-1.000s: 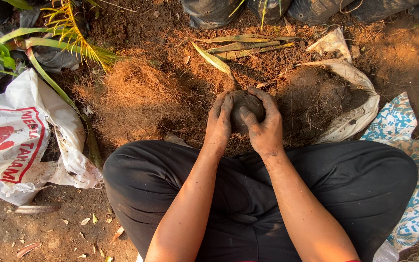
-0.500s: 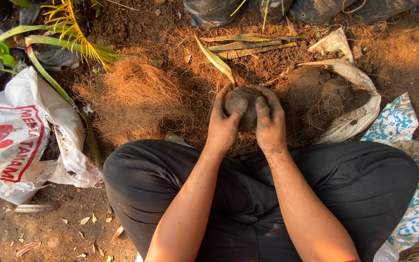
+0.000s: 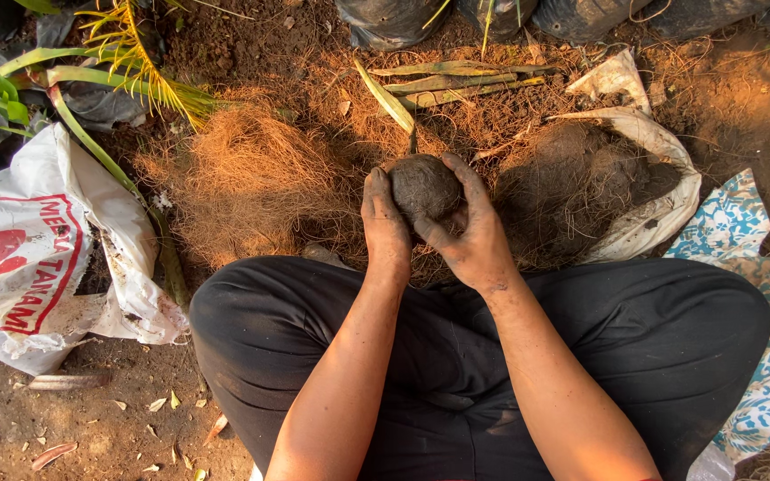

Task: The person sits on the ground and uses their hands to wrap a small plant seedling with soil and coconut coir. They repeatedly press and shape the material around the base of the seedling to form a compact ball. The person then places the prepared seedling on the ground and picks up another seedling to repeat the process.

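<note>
Soil ball turned and raised between both hands.
We see the left hand (image 3: 385, 223) and right hand (image 3: 470, 236) now cupping the round dark soil ball (image 3: 423, 187) higher, leaf at 12 o'clock; shaping continues.

- The person is wearing loose black trousers (image 3: 456, 356) of soft, creasing cloth, covering both legs.
- Both forearms are showing bare, with no sleeve in sight.
- The left hand (image 3: 385, 227) and right hand (image 3: 474, 240) are going ungloved, and dark soil is smearing the fingers and knuckles.
</note>
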